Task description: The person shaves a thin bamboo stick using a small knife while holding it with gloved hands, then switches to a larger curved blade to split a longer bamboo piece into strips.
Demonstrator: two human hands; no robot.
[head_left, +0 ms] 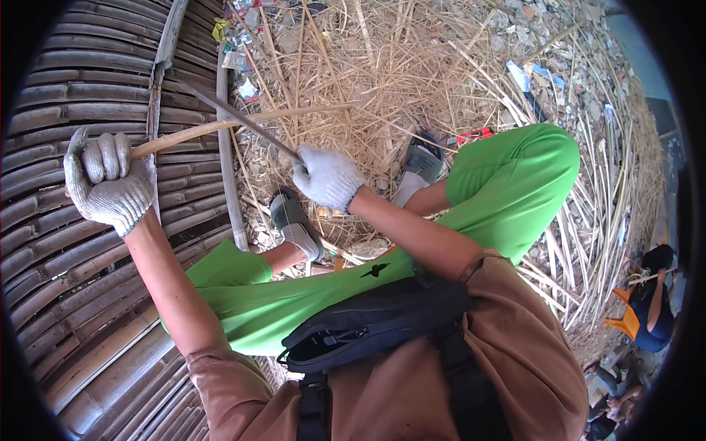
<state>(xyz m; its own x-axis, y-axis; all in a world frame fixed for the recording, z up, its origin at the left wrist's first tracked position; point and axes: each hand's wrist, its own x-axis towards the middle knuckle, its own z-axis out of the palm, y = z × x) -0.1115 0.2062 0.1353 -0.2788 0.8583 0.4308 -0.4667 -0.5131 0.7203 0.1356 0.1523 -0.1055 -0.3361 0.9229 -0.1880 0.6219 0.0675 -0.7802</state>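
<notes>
My left hand (110, 178), in a pale knitted work glove, is raised over the slatted bamboo platform. Its fingers are curled round the end of a pale bamboo strip (193, 134), which reaches rightward over the ground. My right hand (327, 177), also gloved, is closed on the near end of a long, narrow, dark blade-like tool (246, 123). The tool points up and left and crosses the strip between my hands; whether the two touch, I cannot tell. The grip is hidden inside the right glove.
Bamboo slats (73, 114) fill the left side, bordered by a pole (225, 147). Straw-like shavings (382, 62) and litter cover the ground. A red object (474, 135) lies near my right shoe (421, 163). Split strips (581, 250) lie at right. Another person (654, 301) sits at far right.
</notes>
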